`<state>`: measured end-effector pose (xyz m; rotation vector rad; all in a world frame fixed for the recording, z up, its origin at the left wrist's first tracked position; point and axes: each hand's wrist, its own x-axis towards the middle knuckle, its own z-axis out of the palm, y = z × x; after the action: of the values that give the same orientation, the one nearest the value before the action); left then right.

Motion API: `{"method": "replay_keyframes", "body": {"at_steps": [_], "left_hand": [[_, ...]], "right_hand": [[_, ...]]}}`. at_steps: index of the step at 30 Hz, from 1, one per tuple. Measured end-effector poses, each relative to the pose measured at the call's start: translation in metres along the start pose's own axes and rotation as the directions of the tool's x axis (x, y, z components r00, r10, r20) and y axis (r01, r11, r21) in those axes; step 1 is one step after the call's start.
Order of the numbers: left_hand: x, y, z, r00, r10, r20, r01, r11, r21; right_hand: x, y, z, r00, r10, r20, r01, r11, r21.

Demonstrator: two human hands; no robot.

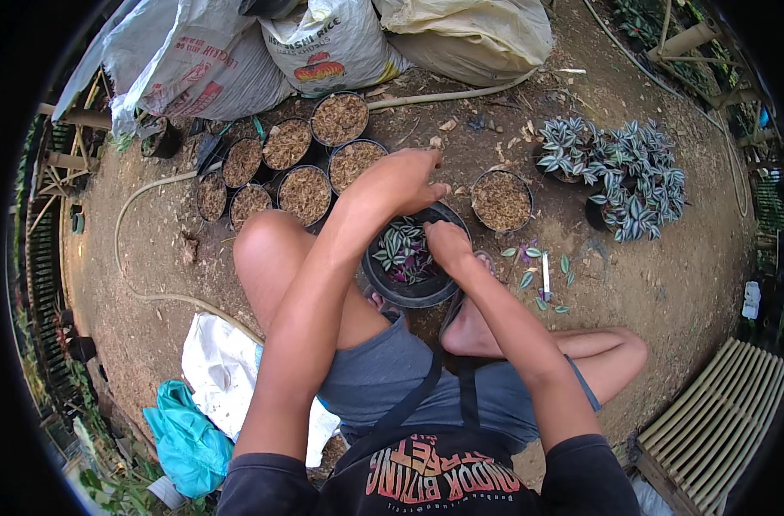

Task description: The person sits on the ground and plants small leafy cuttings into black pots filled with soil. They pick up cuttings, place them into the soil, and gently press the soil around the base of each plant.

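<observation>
A black plastic basin (424,298) stands on the soil between my feet. Inside it lie striped green-and-purple tradescantia cuttings (401,253). My left hand (416,182) hovers over the basin's far rim, its thumb and fingers apart and nothing visible between them. Bent over the right side of the basin, my right hand (448,244) has curled fingers close to the cuttings; its fingertips are hidden, so a grip on a stem cannot be made out. Just beyond the basin, to the right, sits a black pot (502,200) filled with a brown, flaky growing medium.
Several similar filled pots (305,195) cluster at the left. Potted tradescantia plants (630,174) stand right. Loose leaves (527,279) and a white-handled tool (546,274) lie on the ground. Sacks (334,48) line the back; a hose (131,200) curves leftward. A bamboo bench (721,413) is near right.
</observation>
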<state>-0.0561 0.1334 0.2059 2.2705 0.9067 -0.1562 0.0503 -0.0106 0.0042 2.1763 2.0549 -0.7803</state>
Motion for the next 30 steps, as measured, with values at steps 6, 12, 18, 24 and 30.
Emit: {"method": "replay_keyframes", "body": {"at_steps": [6, 12, 18, 24, 30], "left_hand": [[0.001, -0.003, 0.0, 1.0, 0.027, -0.002, -0.027, 1.0, 0.003], [-0.001, -0.006, 0.001, 1.0, 0.016, 0.001, -0.016, 1.0, 0.003], [-0.002, -0.009, 0.001, 1.0, -0.02, -0.005, 0.02, 1.0, 0.006], [-0.004, -0.009, 0.004, 0.988, 0.117, 0.099, -0.111, 0.992, -0.062], [-0.009, 0.022, 0.015, 0.898, 0.358, 0.258, -0.149, 0.796, -0.586]], "right_hand": [[-0.005, -0.005, -0.004, 0.995, -0.087, -0.041, 0.087, 0.996, -0.003], [-0.017, -0.011, -0.034, 1.0, -0.028, -0.013, 0.029, 0.998, 0.063], [-0.06, 0.001, -0.091, 0.994, 0.085, 0.065, -0.107, 0.795, 0.598], [-0.112, 0.027, -0.121, 0.975, 0.036, 0.221, -0.221, 0.312, 0.924], [-0.164, 0.066, -0.135, 0.994, -0.02, 0.106, -0.107, -0.051, 0.993]]}}
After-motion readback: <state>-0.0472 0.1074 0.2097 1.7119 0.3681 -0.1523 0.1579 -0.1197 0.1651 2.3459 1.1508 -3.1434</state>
